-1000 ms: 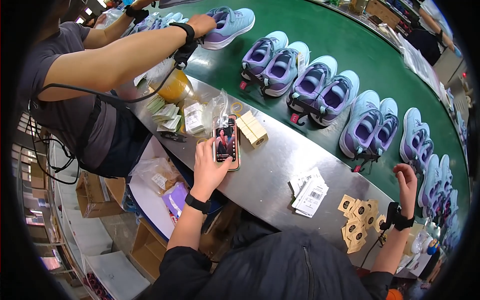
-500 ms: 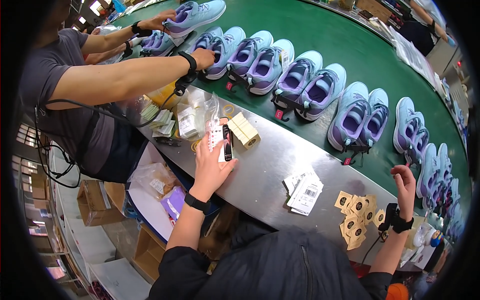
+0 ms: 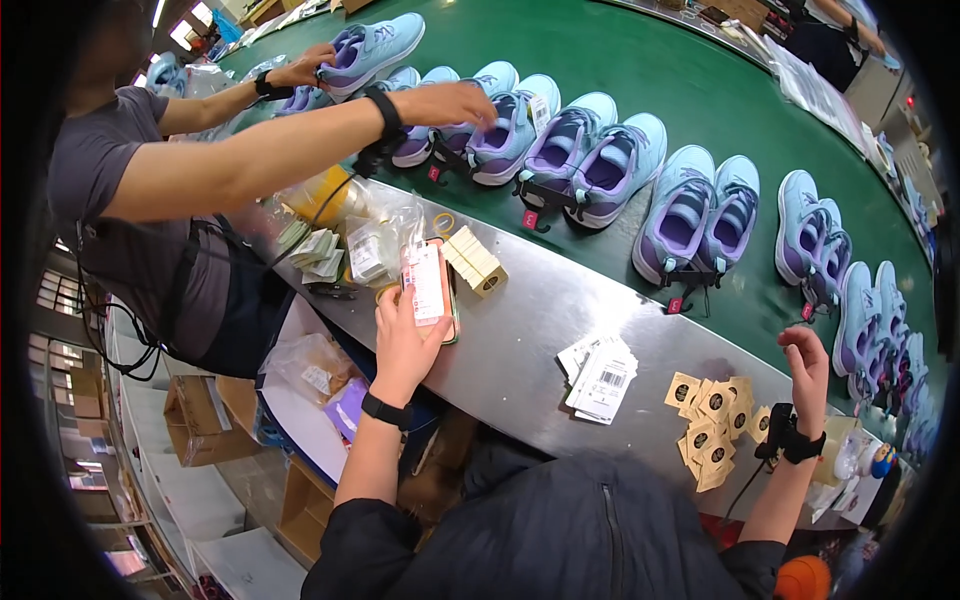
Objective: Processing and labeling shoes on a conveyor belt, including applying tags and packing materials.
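My left hand [image 3: 405,345] holds a phone [image 3: 429,285] that lies on the metal tabletop. Its fingers are along the phone's left side and its thumb is over the lower part of the lit screen. Just right of the phone stands a bundle of small cream-coloured cards or tags [image 3: 474,261]. At the right, my right hand [image 3: 805,362] is raised by the table's edge, fingers loosely bent, with nothing visible in it. Nearest to it are several kraft-brown square packets [image 3: 712,420]. Between my hands lies a loose pile of white barcode labels [image 3: 602,380].
Light blue and purple sneakers [image 3: 683,215] stand in pairs along the green surface [image 3: 690,90]. At left, a co-worker holds one sneaker [image 3: 372,52] and reaches across others. Plastic bags with labels [image 3: 372,250] lie beyond the phone; a lined bin [image 3: 300,405] stands below the table.
My left thumb has moved from beside the phone onto its screen, which shows a different page. The co-worker's nearer hand has moved right over the sneakers. My right hand stays raised.
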